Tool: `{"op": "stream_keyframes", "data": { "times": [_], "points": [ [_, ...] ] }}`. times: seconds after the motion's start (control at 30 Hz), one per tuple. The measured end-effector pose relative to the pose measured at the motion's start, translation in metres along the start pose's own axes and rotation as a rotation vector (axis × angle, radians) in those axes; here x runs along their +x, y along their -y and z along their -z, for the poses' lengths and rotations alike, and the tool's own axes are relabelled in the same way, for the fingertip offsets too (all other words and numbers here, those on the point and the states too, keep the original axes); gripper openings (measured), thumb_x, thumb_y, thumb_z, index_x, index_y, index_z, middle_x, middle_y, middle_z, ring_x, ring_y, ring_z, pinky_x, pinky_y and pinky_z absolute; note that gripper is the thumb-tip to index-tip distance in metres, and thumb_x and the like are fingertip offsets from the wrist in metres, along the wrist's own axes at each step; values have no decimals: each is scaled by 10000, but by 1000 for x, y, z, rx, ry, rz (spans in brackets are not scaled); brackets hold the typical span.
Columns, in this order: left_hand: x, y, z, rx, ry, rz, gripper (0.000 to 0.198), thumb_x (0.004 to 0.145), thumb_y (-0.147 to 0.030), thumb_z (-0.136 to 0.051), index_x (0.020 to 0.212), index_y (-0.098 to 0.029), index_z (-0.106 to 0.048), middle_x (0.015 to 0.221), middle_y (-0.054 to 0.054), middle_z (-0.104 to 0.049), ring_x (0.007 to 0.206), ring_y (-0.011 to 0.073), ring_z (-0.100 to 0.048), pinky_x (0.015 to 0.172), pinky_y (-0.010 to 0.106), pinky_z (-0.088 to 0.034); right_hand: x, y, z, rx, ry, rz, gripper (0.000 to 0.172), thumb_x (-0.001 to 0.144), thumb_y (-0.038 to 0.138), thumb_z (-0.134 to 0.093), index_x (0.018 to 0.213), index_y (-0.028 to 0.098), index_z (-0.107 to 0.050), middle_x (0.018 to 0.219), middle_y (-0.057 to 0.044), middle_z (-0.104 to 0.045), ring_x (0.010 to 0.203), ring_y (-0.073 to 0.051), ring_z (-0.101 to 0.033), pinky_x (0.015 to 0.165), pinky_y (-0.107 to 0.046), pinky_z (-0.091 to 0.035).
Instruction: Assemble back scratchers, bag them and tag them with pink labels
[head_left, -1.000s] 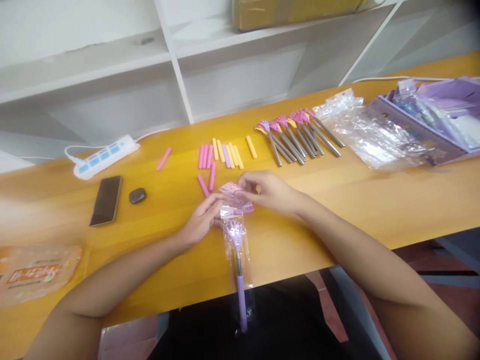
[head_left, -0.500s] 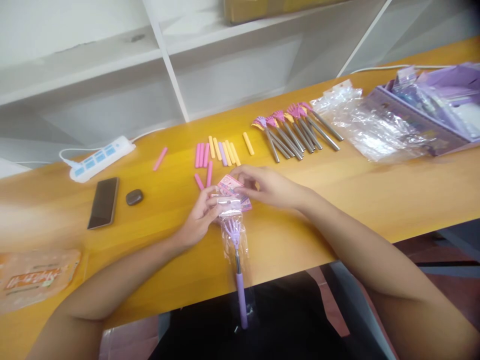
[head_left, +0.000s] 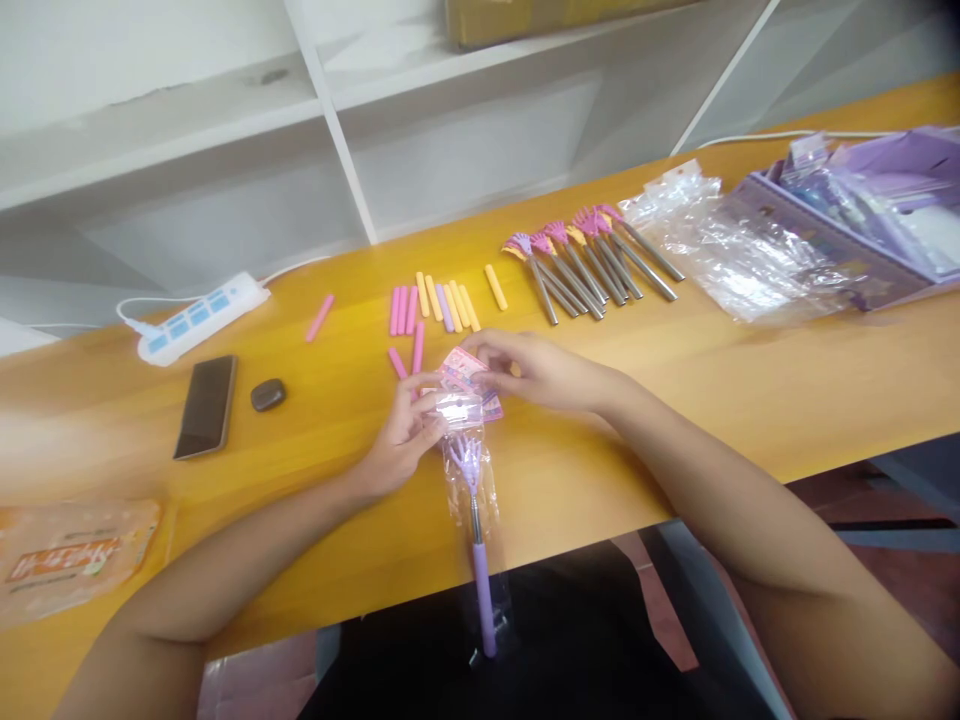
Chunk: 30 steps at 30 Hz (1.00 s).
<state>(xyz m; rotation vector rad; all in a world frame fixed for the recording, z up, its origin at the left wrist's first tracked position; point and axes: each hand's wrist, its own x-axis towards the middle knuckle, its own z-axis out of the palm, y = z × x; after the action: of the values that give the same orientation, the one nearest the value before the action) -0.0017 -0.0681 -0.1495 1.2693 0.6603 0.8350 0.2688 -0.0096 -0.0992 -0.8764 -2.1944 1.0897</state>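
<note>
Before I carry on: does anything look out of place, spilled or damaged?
Slightly: one pink tube lies alone, apart from the row of tubes, toward the power strip. The bagged purple scratcher also juts past the table's edge, though the left hand holds the bag's top. No spill or damage shows.

I am holding a clear plastic bag by its top end in my left hand, and it is hanging toward me, its lower part reaching past the table edge above my lap. Inside it a purple back scratcher is lying lengthwise: its claw is pointing away from me, a short silver shaft is showing below that, and its smooth purple handle is pointing toward me. Just beyond the bag's shiny top, a pink printed card is sitting slantwise between my fingers, my right hand gripping its edge; the bag's top is partly covering it.
</note>
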Motion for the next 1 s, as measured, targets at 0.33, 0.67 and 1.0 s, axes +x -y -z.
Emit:
{"op": "stream_keyframes", "data": {
  "times": [0.33,0.67,1.0],
  "points": [
    [-1,-1,4,32,0,44,502,1084,-388,-647,1568,-351,-520,1565,122,-609,1402,316,-642,1171,497,-531,-1,4,4,-11,38,3,286,1103,327,-609,1355,196,-640,892,-2,-689,738,-135,-558,676,-298,-411],
    [-1,0,5,-34,3,24,616,1088,-363,-643,1653,-418,-404,1544,104,-626,1253,254,-706,1101,432,-556,-2,2,3,33,42,-14,421,1089,283,-624,1489,191,-535,932,-1,-690,762,-131,-577,685,-276,-431],
    [-1,5,6,-38,1,40,554,1073,-387,-659,1605,-345,-513,1629,121,-577,1389,321,-656,1191,514,-515,-3,5,1,28,51,-29,488,1073,264,-628,1529,199,-466,913,13,-676,772,-136,-596,696,-284,-450]
  ]
}}
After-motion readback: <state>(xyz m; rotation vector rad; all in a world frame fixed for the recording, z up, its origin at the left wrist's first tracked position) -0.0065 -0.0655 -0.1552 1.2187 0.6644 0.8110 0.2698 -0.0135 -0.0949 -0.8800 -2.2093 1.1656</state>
